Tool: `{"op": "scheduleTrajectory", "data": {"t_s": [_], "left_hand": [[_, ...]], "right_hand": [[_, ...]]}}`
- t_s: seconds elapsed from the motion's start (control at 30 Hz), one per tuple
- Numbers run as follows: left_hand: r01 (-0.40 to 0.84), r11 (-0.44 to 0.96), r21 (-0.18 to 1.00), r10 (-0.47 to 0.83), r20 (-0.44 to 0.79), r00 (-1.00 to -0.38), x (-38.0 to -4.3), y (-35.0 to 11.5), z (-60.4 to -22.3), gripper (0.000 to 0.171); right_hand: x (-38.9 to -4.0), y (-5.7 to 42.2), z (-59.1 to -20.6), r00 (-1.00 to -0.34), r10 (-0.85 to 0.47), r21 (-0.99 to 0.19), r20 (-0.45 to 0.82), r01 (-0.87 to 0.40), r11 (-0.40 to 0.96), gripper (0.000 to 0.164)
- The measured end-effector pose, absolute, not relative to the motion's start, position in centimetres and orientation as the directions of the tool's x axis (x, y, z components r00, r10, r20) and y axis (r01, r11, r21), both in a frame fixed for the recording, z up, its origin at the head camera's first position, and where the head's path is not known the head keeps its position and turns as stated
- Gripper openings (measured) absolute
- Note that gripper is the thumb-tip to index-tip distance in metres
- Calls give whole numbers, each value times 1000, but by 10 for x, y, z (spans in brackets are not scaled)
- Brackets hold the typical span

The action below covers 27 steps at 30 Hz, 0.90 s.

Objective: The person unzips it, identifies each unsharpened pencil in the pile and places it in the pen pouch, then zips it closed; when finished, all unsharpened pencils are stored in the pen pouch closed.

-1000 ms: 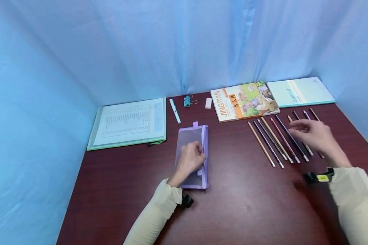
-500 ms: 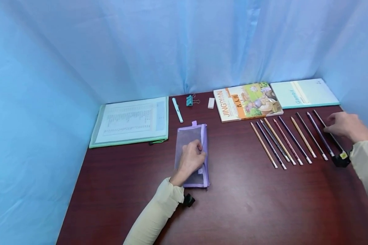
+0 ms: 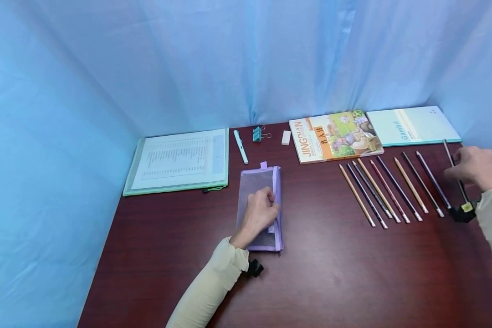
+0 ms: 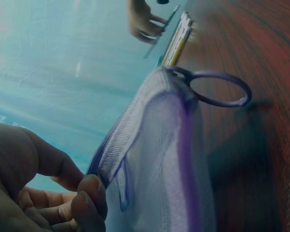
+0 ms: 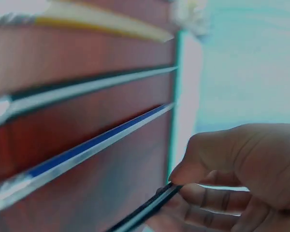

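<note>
Well, reddish table (image 3: 332,282), blue curtains (image 3: 188,73).

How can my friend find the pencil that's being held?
On the dark red table, look right to the row of pencils. Go to its far right end, by the right hand. You want the dark pencil pinched in that hand; its neighbours lie on the table untouched.

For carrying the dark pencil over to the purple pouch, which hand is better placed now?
The right hand, most likely: it pinches the dark pencil, while the left hand pinches the edge of the purple pouch, away from the row of pencils.
</note>
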State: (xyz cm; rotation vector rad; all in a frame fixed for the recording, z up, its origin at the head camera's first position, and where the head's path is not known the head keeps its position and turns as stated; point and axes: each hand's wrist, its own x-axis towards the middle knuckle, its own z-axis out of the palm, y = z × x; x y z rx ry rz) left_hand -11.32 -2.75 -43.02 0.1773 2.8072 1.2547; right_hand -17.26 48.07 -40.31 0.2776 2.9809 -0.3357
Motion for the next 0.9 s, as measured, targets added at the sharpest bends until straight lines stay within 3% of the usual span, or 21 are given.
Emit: {"op": "scheduleTrajectory", "data": {"t_s": [0.17,0.23,0.33,0.43,0.57,0.7,0.9], "left_hand": [[79,653,753,134,-12,-991,-114,-28,-430,6],[83,651,755,135,-7,-991,-114,-28,-430,5],[91,648,756,134,5,-991,-114,-27,-431,5],[99,650,754,134,14,-991,-114,-27,-432,6],[102,654,750,134,17,-991,-114,-28,-433,6],[109,651,751,134,28,-991,-114,-27,-433,6],[126,651,749,124,59,-991,-115,-27,-434,4]], "right_hand": [[-172,459,-384,-991,107,-310,-82,127,942,44],[-171,439,-381,-987,81,-473,-135,136,871,43],[-167,403,-383,-976,-2,-777,-216,171,606,19],[-162,362,-390,-962,-118,-945,-248,214,247,30],[-157,309,-403,-934,-260,-968,-243,250,8,37],[-153,262,-420,-883,-374,-952,-284,306,3,30],[-148,205,-444,-820,-464,-924,-336,383,-7,58]]}}
